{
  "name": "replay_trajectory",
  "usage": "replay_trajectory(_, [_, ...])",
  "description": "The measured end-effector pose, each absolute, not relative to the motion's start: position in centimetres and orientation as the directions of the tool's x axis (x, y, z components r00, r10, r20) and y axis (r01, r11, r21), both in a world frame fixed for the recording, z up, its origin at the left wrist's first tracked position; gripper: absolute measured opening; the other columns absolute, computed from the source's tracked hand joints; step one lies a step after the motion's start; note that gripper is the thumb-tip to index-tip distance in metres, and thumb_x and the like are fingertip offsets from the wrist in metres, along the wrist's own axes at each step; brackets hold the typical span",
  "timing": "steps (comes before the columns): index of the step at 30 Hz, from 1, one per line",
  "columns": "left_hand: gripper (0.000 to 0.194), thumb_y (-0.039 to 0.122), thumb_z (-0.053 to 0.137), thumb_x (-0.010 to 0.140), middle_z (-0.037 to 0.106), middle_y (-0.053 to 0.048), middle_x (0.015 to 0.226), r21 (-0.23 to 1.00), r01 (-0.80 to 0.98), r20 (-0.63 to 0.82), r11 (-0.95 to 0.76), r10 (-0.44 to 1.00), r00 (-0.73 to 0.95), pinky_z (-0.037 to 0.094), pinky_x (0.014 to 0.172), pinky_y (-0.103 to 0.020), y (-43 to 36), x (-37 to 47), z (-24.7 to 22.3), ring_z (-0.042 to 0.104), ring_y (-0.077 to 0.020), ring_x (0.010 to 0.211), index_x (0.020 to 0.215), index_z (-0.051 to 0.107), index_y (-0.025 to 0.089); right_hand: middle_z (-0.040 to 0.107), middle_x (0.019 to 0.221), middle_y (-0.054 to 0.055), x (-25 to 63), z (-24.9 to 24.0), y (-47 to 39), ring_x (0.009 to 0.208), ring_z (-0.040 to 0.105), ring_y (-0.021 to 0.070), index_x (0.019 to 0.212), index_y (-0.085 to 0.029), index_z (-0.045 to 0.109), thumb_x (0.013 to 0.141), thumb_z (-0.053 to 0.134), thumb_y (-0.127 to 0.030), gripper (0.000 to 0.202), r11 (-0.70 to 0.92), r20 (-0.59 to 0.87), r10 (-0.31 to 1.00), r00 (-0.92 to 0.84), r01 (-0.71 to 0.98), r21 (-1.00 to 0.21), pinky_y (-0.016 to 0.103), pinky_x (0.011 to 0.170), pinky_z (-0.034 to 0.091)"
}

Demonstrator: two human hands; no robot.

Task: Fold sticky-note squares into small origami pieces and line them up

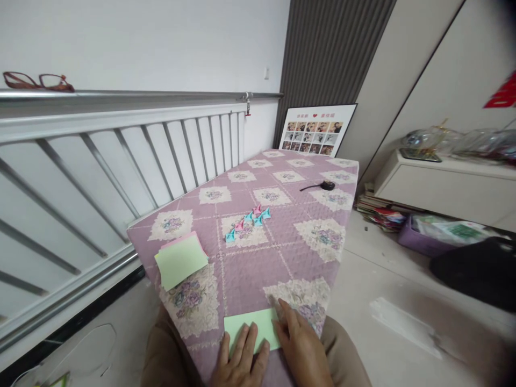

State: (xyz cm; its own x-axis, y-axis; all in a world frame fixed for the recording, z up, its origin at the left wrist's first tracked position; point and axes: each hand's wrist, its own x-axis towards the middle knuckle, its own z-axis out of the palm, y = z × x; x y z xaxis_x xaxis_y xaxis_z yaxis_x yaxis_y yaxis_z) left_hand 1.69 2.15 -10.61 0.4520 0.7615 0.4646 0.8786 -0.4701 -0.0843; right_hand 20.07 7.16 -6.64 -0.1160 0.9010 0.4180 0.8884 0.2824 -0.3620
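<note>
A light green sheet of paper (262,319), oblong in outline, lies on the cloth-covered table close to my body. My left hand (241,360) rests on its lower left part, palm down with the fingers spread. At the sheet's right edge is my right hand (300,344); its thumb touches the edge and its index finger stretches forward, apart from the thumb. A stack of green paper (182,260), with pink and yellow edges showing beneath, sits to the left. Farther forward, several small folded paper pieces (258,220) in pink and blue stand grouped together.
The table (250,277) wears a purple floral cloth and narrows toward me. A black round object with a strap (327,185) lies at its far right. A white railing (169,161) runs along the left. Right of the table, a purple bin (419,239) stands on the floor.
</note>
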Motion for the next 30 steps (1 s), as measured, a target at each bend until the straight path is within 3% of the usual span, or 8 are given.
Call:
replay_trajectory(3, [0.035, 0.023, 0.042, 0.094, 0.053, -0.005, 0.134, -0.073, 0.881, 0.443, -0.467, 0.777, 0.448, 0.006, 0.112, -0.052, 2.1, 1.7, -10.6, 0.041, -0.0215, 0.129, 0.126, 0.052, 0.034, 0.066, 0.090, 0.008, 20.2, -5.8, 6.5, 0.081, 0.063, 0.0207, 0.114, -0.019, 0.054, 0.090, 0.044, -0.021, 0.026, 0.355, 0.487, 0.860, -0.151, 0.862, -0.362, 0.033, 0.072, 0.052])
replay_trajectory(8, [0.030, 0.029, 0.043, 0.094, 0.048, -0.005, 0.138, -0.064, 0.879, 0.365, -0.472, 0.809, 0.461, 0.016, 0.110, -0.049, 1.8, 1.8, -10.3, 0.042, -0.0233, 0.129, 0.120, 0.058, 0.033, 0.065, 0.087, 0.004, 18.3, -5.5, 4.4, 0.080, 0.061, 0.0177, 0.106, -0.024, 0.059, 0.086, 0.046, -0.012, 0.026, 0.572, 0.407, 0.810, -0.422, 0.721, -0.391, 0.029, 0.074, 0.050])
replay_trajectory(12, [0.033, 0.025, 0.043, 0.093, 0.045, -0.005, 0.140, -0.071, 0.875, 0.298, -0.478, 0.827, 0.476, 0.025, 0.107, -0.046, 2.0, 1.7, -9.8, 0.043, -0.0242, 0.127, 0.123, 0.056, 0.032, 0.061, 0.079, 0.003, 17.3, -6.1, 4.0, 0.075, 0.059, 0.0159, 0.089, -0.022, 0.061, 0.090, 0.040, -0.011, 0.024, 0.450, 0.312, 0.891, -0.331, 0.735, -0.507, 0.026, 0.069, 0.048])
replay_trajectory(15, [0.036, 0.025, 0.043, 0.093, 0.046, -0.004, 0.140, -0.116, 0.839, 0.312, -0.532, 0.782, 0.539, 0.028, 0.105, -0.040, 2.6, 0.6, -9.0, 0.044, -0.0222, 0.126, 0.128, 0.052, 0.032, 0.059, 0.075, 0.002, 17.2, -6.0, 4.3, 0.072, 0.059, 0.0152, 0.079, -0.022, 0.060, 0.089, 0.040, -0.010, 0.025, 0.393, 0.276, 0.918, -0.285, 0.752, -0.529, 0.025, 0.066, 0.047])
replay_trajectory(19, [0.038, 0.037, 0.043, 0.094, 0.051, -0.001, 0.136, -0.212, 0.721, 0.388, -0.660, 0.620, 0.682, 0.029, 0.103, -0.033, 3.3, -2.7, -7.7, 0.047, -0.0194, 0.121, 0.132, 0.048, 0.034, 0.059, 0.076, 0.002, 16.9, -5.7, 4.7, 0.072, 0.059, 0.0161, 0.075, -0.022, 0.058, 0.084, 0.048, -0.007, 0.020, 0.360, 0.241, 0.931, -0.275, 0.808, -0.467, 0.025, 0.066, 0.045])
replay_trajectory(22, [0.040, 0.046, 0.044, 0.092, 0.053, 0.000, 0.134, -0.279, 0.683, 0.396, -0.675, 0.567, 0.722, 0.027, 0.103, -0.033, 3.3, -5.3, -7.3, 0.047, -0.0198, 0.120, 0.131, 0.048, 0.035, 0.060, 0.078, 0.003, 16.1, -5.7, 4.7, 0.073, 0.059, 0.0194, 0.078, -0.022, 0.058, 0.080, 0.059, -0.016, 0.006, 0.330, 0.241, 0.937, -0.254, 0.870, -0.366, 0.029, 0.066, 0.044])
replay_trajectory(26, [0.035, 0.047, 0.046, 0.092, 0.057, 0.004, 0.130, -0.329, 0.707, 0.420, -0.626, 0.574, 0.703, 0.028, 0.101, -0.030, 2.6, -7.2, -7.8, 0.047, -0.0177, 0.117, 0.124, 0.054, 0.037, 0.063, 0.080, 0.004, 15.3, -5.6, 4.7, 0.073, 0.058, 0.0215, 0.082, -0.022, 0.057, 0.075, 0.068, -0.027, 0.014, 0.274, 0.257, 0.944, -0.206, 0.925, -0.262, 0.031, 0.065, 0.040])
replay_trajectory(30, [0.035, 0.048, 0.047, 0.091, 0.056, 0.005, 0.130, -0.326, 0.727, 0.412, -0.604, 0.602, 0.684, 0.033, 0.095, -0.027, 2.1, -7.7, -8.4, 0.048, -0.0171, 0.117, 0.122, 0.056, 0.037, 0.065, 0.081, 0.002, 16.7, -4.9, 4.8, 0.078, 0.059, 0.0212, 0.080, -0.023, 0.056, 0.075, 0.068, -0.031, 0.014, 0.254, 0.252, 0.950, -0.185, 0.928, -0.274, 0.030, 0.066, 0.036])
